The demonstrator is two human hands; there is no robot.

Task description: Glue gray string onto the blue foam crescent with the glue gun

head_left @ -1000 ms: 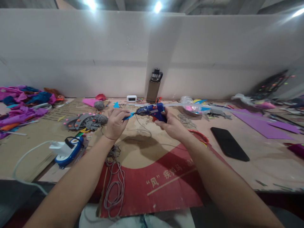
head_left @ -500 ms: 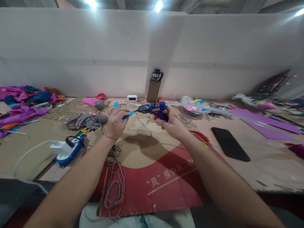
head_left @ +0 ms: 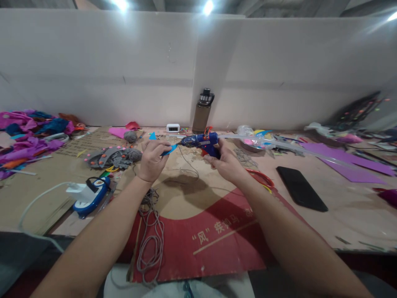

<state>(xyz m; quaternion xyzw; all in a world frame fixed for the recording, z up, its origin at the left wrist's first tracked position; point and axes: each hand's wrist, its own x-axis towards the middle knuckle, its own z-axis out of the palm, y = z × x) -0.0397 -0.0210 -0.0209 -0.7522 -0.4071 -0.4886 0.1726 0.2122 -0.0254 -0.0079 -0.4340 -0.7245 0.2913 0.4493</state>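
A slip of the glue gun point(head_left: 200, 141) gripped in the right hand point(head_left: 227, 161) could burn the left hand point(head_left: 153, 161), pinching a blue scrap point(head_left: 170, 150) just beside the nozzle point(head_left: 180, 143).

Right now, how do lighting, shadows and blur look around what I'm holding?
In the head view, ceiling lights flare white along the top; also in the head view, a soft shadow falls on the cardboard; the head view's right edge looks stretched and soft; in the head view, fine detail between the glue gun and blue piece is unclear.

The glue gun point(head_left: 203, 141) is glossy plastic, the blue piece point(head_left: 170, 150) perhaps felt.
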